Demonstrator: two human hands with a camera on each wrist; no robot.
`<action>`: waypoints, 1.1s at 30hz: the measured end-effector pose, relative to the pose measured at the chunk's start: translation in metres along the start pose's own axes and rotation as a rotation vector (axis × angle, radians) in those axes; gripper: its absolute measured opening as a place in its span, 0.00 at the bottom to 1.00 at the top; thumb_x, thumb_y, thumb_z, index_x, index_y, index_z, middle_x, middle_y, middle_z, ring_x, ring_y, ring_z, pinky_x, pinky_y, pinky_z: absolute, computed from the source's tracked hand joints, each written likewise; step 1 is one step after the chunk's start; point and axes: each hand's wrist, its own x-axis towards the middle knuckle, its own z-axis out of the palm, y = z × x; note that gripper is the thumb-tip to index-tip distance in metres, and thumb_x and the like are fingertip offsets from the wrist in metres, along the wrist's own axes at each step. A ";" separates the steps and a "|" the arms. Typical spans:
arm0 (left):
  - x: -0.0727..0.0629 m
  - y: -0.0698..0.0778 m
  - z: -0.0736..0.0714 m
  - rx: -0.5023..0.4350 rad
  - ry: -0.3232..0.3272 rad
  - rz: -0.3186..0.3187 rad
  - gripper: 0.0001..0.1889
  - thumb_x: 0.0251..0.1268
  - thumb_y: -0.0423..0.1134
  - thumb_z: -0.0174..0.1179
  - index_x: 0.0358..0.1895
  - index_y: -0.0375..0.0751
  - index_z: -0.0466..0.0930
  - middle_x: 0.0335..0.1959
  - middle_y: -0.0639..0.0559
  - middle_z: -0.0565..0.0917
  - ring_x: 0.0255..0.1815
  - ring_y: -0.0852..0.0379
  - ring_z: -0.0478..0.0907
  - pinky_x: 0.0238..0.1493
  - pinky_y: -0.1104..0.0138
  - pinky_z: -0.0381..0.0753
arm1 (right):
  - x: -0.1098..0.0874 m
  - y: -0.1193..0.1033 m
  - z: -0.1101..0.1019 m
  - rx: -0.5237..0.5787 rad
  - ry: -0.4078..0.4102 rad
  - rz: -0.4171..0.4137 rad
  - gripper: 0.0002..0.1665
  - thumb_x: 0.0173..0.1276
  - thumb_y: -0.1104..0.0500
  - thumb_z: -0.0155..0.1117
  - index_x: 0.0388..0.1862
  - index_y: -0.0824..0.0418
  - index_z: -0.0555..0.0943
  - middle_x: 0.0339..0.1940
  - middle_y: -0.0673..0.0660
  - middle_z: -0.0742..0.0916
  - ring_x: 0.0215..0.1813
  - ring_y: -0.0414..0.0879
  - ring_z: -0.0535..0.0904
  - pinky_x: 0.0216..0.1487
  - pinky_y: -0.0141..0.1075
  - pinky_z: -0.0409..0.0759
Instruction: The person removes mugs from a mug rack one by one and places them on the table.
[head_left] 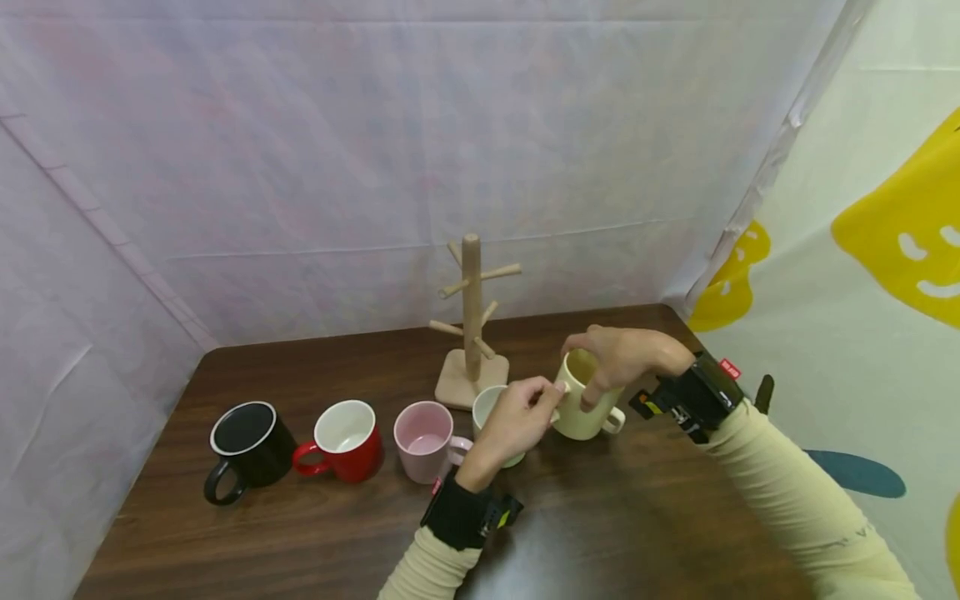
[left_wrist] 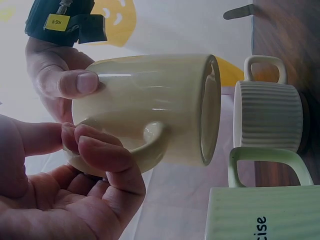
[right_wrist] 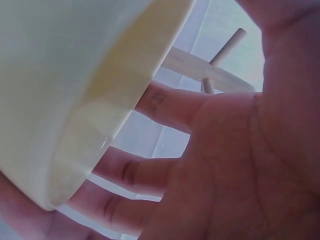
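Note:
A pale yellow mug (head_left: 576, 408) is held up and tilted between both hands. The right hand (head_left: 626, 358) grips it near the mouth, thumb on the side wall; in the right wrist view its fingers (right_wrist: 135, 172) reach the rim. At the mug's handle (left_wrist: 152, 150), the left hand (head_left: 521, 417) pinches with thumb and curled fingertips, which cover part of the loop. Beneath the yellow mug stands a ribbed cream mug (left_wrist: 267, 115), mostly hidden in the head view. A light green mug (head_left: 487, 402) with dark lettering is partly behind the left hand.
A wooden mug tree (head_left: 471, 308) with bare pegs stands at the back of the brown table (head_left: 330, 550). To the left are a pink mug (head_left: 422, 454), a red mug (head_left: 360, 454) with white inside and a black mug (head_left: 266, 454). White cloth hangs behind the table.

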 end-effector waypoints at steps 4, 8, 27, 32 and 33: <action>-0.001 -0.001 0.000 0.018 0.002 0.002 0.19 0.77 0.50 0.50 0.34 0.42 0.83 0.26 0.52 0.79 0.26 0.63 0.73 0.30 0.70 0.72 | -0.001 0.000 0.000 0.010 -0.008 0.000 0.46 0.45 0.45 0.80 0.64 0.52 0.73 0.58 0.63 0.76 0.46 0.52 0.76 0.39 0.39 0.77; -0.001 -0.001 0.002 0.032 0.013 0.010 0.18 0.77 0.49 0.50 0.34 0.42 0.84 0.28 0.51 0.81 0.27 0.63 0.72 0.31 0.70 0.72 | -0.002 -0.001 0.000 -0.013 -0.004 -0.007 0.46 0.44 0.44 0.80 0.63 0.53 0.74 0.56 0.63 0.77 0.46 0.51 0.76 0.39 0.39 0.76; 0.001 -0.003 0.015 -0.015 -0.009 0.042 0.19 0.76 0.49 0.50 0.32 0.41 0.82 0.24 0.59 0.75 0.26 0.64 0.71 0.31 0.71 0.70 | -0.014 0.009 -0.006 -0.065 -0.010 -0.018 0.46 0.45 0.35 0.78 0.63 0.49 0.75 0.62 0.63 0.77 0.53 0.52 0.76 0.50 0.46 0.76; 0.002 -0.004 0.018 -0.050 -0.033 0.020 0.20 0.76 0.51 0.50 0.33 0.39 0.82 0.23 0.59 0.75 0.25 0.65 0.71 0.29 0.71 0.70 | -0.018 0.010 -0.009 -0.062 -0.019 -0.005 0.46 0.46 0.34 0.77 0.63 0.48 0.75 0.65 0.62 0.76 0.55 0.52 0.75 0.52 0.47 0.76; 0.002 -0.004 0.018 -0.057 -0.037 0.017 0.21 0.77 0.51 0.50 0.33 0.39 0.82 0.23 0.58 0.75 0.24 0.64 0.71 0.29 0.71 0.70 | -0.018 0.010 -0.010 -0.068 -0.016 -0.014 0.45 0.47 0.34 0.77 0.63 0.48 0.75 0.64 0.62 0.77 0.56 0.53 0.75 0.52 0.48 0.76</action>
